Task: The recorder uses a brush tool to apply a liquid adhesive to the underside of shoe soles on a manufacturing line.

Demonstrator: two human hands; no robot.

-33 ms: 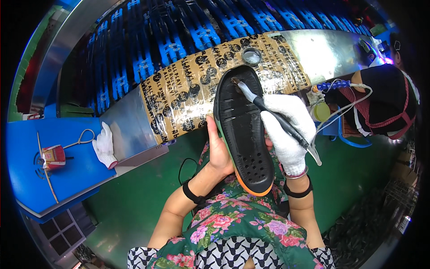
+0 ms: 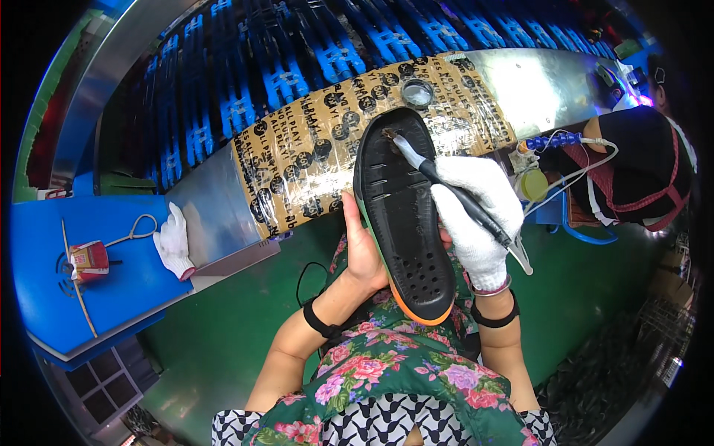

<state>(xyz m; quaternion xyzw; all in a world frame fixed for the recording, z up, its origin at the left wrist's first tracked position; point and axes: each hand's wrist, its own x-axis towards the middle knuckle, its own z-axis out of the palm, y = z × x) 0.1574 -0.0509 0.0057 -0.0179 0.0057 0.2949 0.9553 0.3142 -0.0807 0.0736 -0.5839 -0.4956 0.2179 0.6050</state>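
Note:
A black shoe sole (image 2: 413, 223), its rim turning green and orange, lies lengthwise before me with its hollow inner side up. My bare left hand (image 2: 364, 253) is wrapped round it from beneath, thumb on the left edge and fingertips showing at the right edge. In a white knit glove, my right hand (image 2: 480, 215) grips the dark handle of a brush (image 2: 476, 207). The light bristles, dark at the tip, touch the inside of the sole near its far end. A pale tube (image 2: 526, 260) hangs from the handle's rear end.
A conveyor of dark slats (image 2: 297, 67) runs along the far side. Before it, a metal ledge carries taped brown wrapping (image 2: 297, 163) and a small round dish (image 2: 418, 93). On the left blue table (image 2: 141, 290) are another glove (image 2: 175, 241) and a red box (image 2: 89, 260). Someone sits at right.

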